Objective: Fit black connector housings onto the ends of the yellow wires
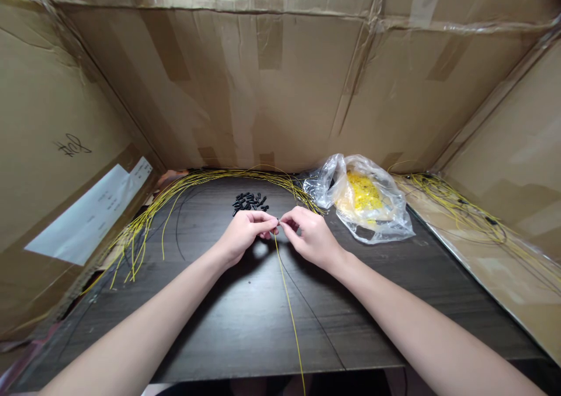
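Above the middle of the dark table, my left hand pinches a thin yellow wire between thumb and forefinger. That wire hangs from the fingertips and runs down past the table's front edge. My right hand meets it from the other side, thumb and forefinger closed on a tiny dark piece, too small to make out, at the upper end of the wire. Just behind my left hand lies a pile of small black sleeve-like pieces. A thin dark line slants across the table under my hands; whether wire or shadow, I cannot tell.
A long bundle of yellow wires curves along the back and left of the table. At the back right sits a clear plastic bag of small yellow pieces. More yellow wires lie on cardboard at right. Cardboard walls enclose three sides.
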`<state>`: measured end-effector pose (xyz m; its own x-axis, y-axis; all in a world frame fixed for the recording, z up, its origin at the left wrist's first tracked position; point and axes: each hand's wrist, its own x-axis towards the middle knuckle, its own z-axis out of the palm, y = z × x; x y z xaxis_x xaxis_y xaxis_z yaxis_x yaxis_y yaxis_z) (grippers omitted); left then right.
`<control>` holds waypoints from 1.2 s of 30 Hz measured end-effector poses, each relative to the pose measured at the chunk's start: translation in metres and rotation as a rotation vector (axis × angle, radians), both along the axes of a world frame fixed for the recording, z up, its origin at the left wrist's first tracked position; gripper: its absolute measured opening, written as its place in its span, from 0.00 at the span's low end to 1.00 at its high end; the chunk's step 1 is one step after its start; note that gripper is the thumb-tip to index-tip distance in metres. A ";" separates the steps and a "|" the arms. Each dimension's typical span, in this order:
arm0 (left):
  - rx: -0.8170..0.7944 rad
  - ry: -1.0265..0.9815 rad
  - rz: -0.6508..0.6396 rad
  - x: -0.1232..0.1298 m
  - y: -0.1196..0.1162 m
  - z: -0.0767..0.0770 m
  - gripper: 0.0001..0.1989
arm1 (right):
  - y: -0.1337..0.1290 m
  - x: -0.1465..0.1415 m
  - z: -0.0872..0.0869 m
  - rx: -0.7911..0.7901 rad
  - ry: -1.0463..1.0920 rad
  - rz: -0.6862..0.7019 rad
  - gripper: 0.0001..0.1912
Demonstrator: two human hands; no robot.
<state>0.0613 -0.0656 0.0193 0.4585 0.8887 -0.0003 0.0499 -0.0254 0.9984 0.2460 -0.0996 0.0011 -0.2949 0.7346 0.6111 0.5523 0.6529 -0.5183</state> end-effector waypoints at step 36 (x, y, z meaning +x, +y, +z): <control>-0.004 0.019 0.004 -0.001 0.001 -0.001 0.10 | -0.001 -0.002 -0.002 0.030 0.009 -0.045 0.05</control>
